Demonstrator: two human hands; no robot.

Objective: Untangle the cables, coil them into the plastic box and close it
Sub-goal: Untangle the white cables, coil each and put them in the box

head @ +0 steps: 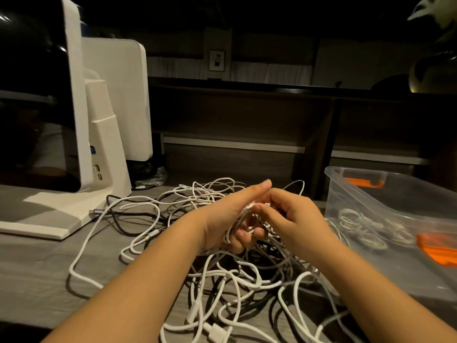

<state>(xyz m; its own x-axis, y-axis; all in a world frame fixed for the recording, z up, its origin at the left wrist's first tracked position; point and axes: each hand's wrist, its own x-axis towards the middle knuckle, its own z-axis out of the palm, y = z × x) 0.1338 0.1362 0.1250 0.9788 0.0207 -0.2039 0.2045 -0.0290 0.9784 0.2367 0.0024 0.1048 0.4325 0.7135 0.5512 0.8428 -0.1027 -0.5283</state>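
White cable [243, 214] is bunched in the left hand [232, 219], its fingers curled round the loops, thumb straight. Just beside it, the right hand [294, 216] pinches the same strand. 1 tangled pile [222, 276] covers the table [37, 268]; 1 plastic box [395, 219] at right holds several coils.

I read this as a dim home desk or office nook. A white monitor [74, 100] on its stand sits on a grey wood-grain desktop [34, 268], a second white screen [121, 95] behind it, dark shelving [247, 115] across the back, and a wall switch plate [217, 60] above.
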